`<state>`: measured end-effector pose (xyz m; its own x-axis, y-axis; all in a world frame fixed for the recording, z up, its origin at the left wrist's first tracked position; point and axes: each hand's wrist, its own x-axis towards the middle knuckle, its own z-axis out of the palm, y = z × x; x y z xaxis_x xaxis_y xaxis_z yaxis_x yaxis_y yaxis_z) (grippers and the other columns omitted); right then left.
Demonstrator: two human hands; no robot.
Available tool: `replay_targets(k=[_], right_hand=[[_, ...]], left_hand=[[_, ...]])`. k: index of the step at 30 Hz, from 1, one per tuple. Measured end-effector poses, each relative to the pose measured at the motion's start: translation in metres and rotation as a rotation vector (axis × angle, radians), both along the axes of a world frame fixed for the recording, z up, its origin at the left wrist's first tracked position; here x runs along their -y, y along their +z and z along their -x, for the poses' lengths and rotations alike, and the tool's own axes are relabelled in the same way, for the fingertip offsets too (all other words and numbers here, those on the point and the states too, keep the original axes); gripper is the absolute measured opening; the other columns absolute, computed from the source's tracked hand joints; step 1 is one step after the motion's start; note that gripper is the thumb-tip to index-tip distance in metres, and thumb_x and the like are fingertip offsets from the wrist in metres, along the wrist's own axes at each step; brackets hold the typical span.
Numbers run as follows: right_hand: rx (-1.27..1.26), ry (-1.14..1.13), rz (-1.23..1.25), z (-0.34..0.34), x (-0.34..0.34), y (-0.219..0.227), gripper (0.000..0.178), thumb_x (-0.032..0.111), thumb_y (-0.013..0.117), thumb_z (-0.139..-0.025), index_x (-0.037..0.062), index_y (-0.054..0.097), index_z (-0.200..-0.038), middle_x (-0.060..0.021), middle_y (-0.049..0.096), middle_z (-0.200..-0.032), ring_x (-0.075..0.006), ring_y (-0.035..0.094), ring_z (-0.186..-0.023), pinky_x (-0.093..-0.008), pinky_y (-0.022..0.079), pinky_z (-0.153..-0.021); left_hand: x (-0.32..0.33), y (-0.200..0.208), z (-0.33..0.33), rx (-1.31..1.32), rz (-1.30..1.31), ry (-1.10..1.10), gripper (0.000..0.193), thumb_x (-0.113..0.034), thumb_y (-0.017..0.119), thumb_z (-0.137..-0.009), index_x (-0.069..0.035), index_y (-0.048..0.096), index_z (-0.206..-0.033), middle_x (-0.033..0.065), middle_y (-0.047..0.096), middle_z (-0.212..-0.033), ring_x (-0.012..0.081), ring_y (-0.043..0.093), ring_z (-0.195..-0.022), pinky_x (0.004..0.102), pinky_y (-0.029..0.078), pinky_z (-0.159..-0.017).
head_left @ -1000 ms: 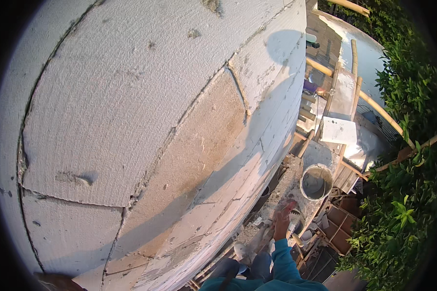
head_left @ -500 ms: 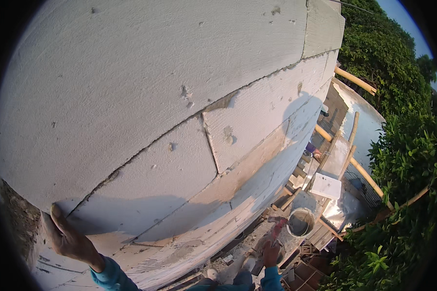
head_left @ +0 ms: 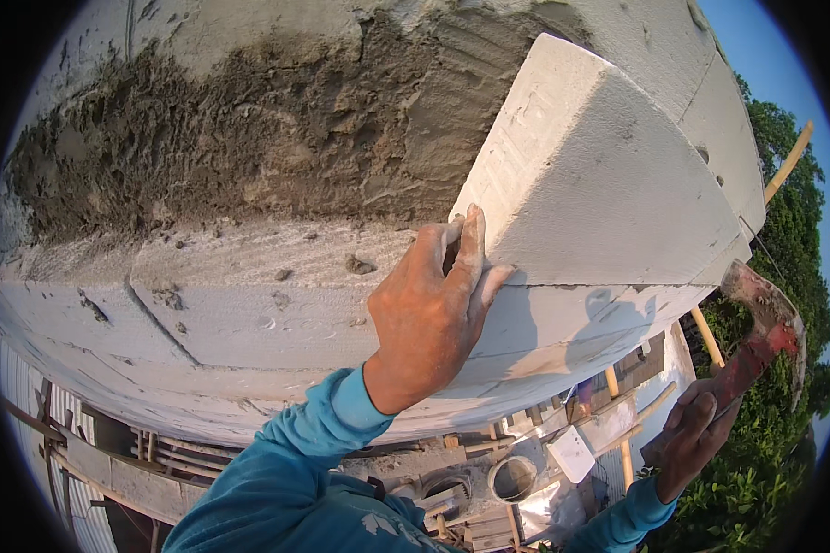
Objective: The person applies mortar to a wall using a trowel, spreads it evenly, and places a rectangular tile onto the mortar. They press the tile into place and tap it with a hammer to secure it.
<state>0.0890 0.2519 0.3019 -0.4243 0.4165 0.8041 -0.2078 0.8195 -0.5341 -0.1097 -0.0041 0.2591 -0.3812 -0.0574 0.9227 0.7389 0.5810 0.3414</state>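
A large white block stands on the wall's lower course, its end face towards the left. The fingertips and thumb of my left hand touch its lower left corner, spread apart. Dusty white residue coats those fingers. My right hand, raised at the right and away from the wall, is wrapped round the handle of a trowel. Red shows near its grip, and the broad blade is smeared with grey. Left of the block, rough grey-brown mortar covers the surface behind a white ledge with several crumbs on it.
Below lies a bamboo and plank scaffold with a bucket of grey material and a white slab. A second round container stands beside the bucket. Bamboo poles and leafy trees are at the right.
The view has swung left, bringing the mortar-covered surface and block end into sight. My right hand has risen with the trowel from low near the bucket. My left hand stays at the block's corner.
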Motion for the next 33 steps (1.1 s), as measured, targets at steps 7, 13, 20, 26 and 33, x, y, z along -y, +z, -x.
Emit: replay_targets(k=[7, 13, 20, 26, 33], right_hand=[[0.227, -0.122, -0.675, 0.036, 0.1, 0.125, 0.038, 0.025, 0.061, -0.098, -0.0032, 0.053, -0.122, -0.011, 0.062, -0.08, -0.0191, 0.058, -0.059, -0.0329, 0.046, -0.055], [0.098, -0.203, -1.45, 0.074, 0.17, 0.19, 0.045, 0.02, 0.062, -0.1, -0.0035, 0.051, -0.136, -0.0257, 0.068, -0.098, -0.035, 0.069, -0.084, -0.0422, 0.052, -0.07], [0.029, 0.02, -1.583, 0.092, 0.228, 0.224, 0.042, 0.019, 0.061, -0.099, 0.0034, 0.05, -0.137, -0.026, 0.066, -0.094, -0.0404, 0.066, -0.083, -0.0439, 0.051, -0.072], [0.57, -0.404, -1.631, 0.088, 0.215, 0.202, 0.02, 0.017, 0.064, -0.094, 0.0061, 0.05, -0.104, -0.0167, 0.059, -0.07, -0.0391, 0.062, -0.069, -0.0511, 0.046, -0.061], [0.246, -0.189, -1.669, 0.096, 0.253, 0.19, 0.028, 0.019, 0.064, -0.094, 0.0042, 0.048, -0.111, -0.0207, 0.06, -0.075, -0.0438, 0.059, -0.072, -0.0527, 0.043, -0.062]], left_hand=[[0.002, 0.008, -0.007, 0.089, -0.078, -0.063, 0.056, -0.018, 0.084, -0.076, 0.0, 0.066, -0.125, 0.0082, 0.063, -0.096, 0.018, 0.065, -0.073, 0.0301, 0.052, -0.056], [0.008, 0.009, -0.005, 0.128, -0.092, -0.086, 0.052, -0.022, 0.082, -0.078, -0.001, 0.067, -0.123, 0.0076, 0.061, -0.095, 0.0201, 0.065, -0.074, 0.0322, 0.051, -0.057], [0.01, 0.006, -0.001, 0.187, -0.078, -0.066, 0.046, -0.026, 0.079, -0.082, -0.004, 0.07, -0.121, 0.007, 0.062, -0.096, 0.0211, 0.066, -0.075, 0.0348, 0.052, -0.056], [0.012, 0.015, -0.004, 0.234, -0.061, -0.142, 0.044, -0.028, 0.076, -0.084, -0.003, 0.071, -0.12, 0.0098, 0.061, -0.099, 0.0246, 0.068, -0.076, 0.0377, 0.053, -0.058], [0.004, 0.008, 0.0, 0.164, -0.082, -0.101, 0.045, -0.03, 0.075, -0.085, -0.004, 0.07, -0.121, 0.0112, 0.061, -0.101, 0.0265, 0.069, -0.078, 0.0385, 0.053, -0.059]])
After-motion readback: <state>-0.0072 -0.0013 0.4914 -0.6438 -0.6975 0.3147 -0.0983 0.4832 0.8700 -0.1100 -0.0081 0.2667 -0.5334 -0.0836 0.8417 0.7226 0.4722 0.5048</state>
